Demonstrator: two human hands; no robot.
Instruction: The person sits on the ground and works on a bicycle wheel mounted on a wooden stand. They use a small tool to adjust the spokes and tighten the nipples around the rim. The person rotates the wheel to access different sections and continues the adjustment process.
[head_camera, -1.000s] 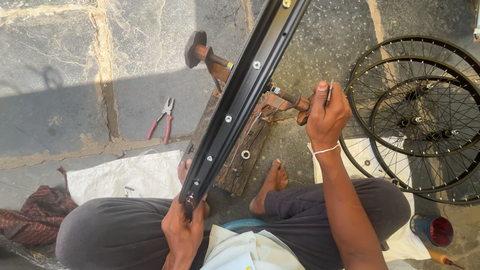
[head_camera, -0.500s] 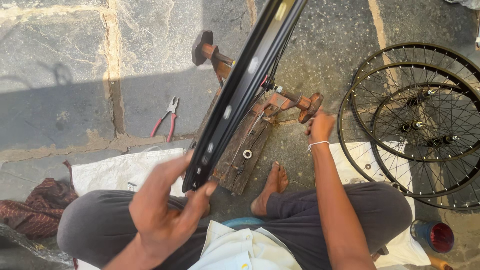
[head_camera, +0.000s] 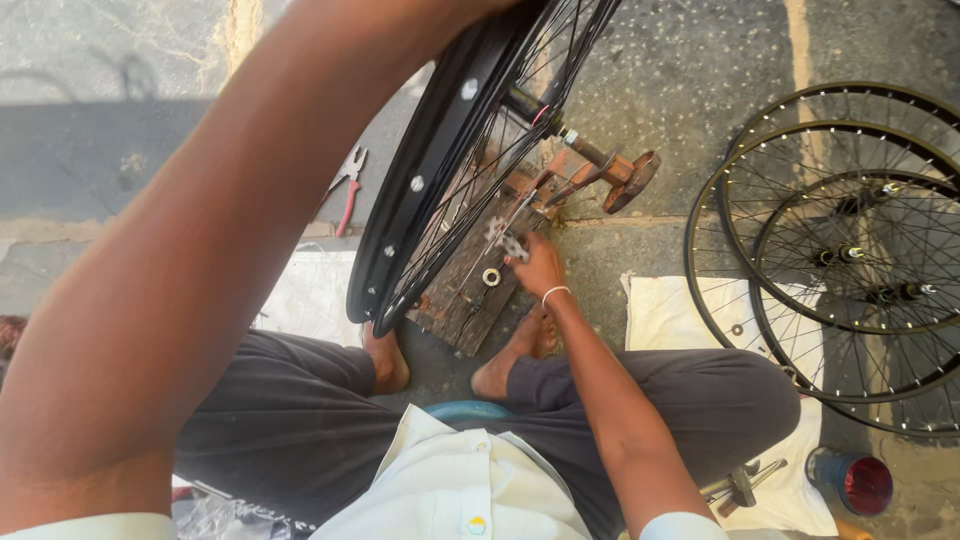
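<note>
Stone paving (head_camera: 700, 90), grey and sunlit, lies under us as we sit on the ground with white cloths (head_camera: 680, 320) spread either side of our knees.

Nearest, at six o'clock, are our shirt and dark trousers, with bare feet tucked toward the wooden block (head_camera: 470, 300). Our left arm sweeps up from eight o'clock to twelve; the left hand itself is out of the frame at the top, so we cannot tell how it grips, only that the arm reaches toward the upper part of the bicycle wheel (head_camera: 440, 170).

Our right hand (head_camera: 540, 268) sits just past centre, fingers pinched closed around a small toothed metal tool (head_camera: 508, 240) at the spokes, close by a small ring (head_camera: 491, 276) lying on the block.

That wheel stands on edge, tilted, its black rim running from the block up toward twelve o'clock, its axle resting on a rusty stand (head_camera: 610, 170). We judge it light but awkward: the rim is stiff and a sound place to hold, while the thin spokes would bend, so hands belong on rim or hub.

Farther off, red-handled pliers (head_camera: 345, 185) lie at ten o'clock, and stacked spoked wheels (head_camera: 850, 250) lie at three o'clock, well apart. A red-lined tin (head_camera: 850, 482) stands at four o'clock.
</note>
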